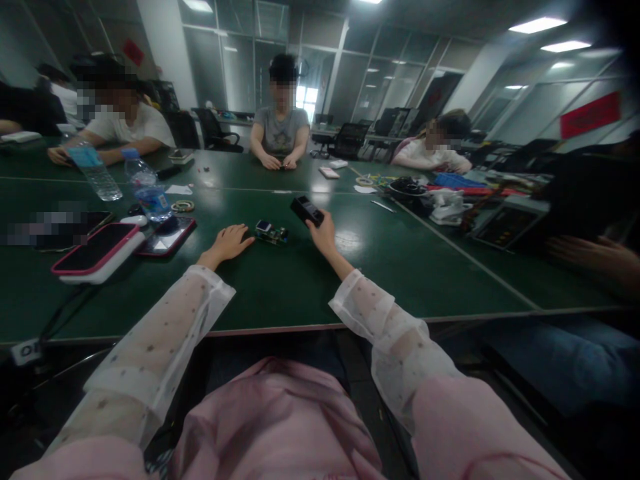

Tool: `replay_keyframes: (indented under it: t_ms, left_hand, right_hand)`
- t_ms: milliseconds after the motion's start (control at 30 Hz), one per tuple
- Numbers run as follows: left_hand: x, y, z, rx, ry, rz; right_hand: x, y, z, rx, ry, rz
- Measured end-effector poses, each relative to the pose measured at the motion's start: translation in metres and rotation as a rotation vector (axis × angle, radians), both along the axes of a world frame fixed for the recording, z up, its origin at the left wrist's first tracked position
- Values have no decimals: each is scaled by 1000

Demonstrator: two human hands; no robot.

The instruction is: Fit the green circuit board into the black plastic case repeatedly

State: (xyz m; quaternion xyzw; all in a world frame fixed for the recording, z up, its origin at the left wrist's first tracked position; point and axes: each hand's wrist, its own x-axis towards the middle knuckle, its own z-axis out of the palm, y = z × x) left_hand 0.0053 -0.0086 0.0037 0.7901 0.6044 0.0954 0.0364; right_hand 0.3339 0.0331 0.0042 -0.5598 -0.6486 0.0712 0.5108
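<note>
My right hand (324,233) grips a small black box-like device (306,209) with a greyish panel on top, tilted just above or against the table. My left hand (230,243) lies on the green table (280,293) with fingers stretched out and nothing in it. Right beside its fingertips is a small circuit board (271,232) with a little screen at its left end. The board lies between my two hands. The underside of the black device is hidden.
To the left are a phone in a pink case (97,250), another phone (167,235), water bottles (145,190) and a tape roll (183,207). Cables (407,187), a white plastic bag (447,205) and a metal box (513,223) lie to the right. Several people sit around the table.
</note>
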Motion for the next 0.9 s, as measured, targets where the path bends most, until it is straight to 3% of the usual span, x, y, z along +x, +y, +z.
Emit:
replay_keyframes:
  t_ms: [467, 900]
  left_hand:
    - [0, 0, -1, 11, 8, -1]
    - [1, -1, 1, -2, -2, 0]
  right_hand:
    - [-1, -4, -8, -195, -194, -126]
    - [-6, -13, 3, -106, -82, -159]
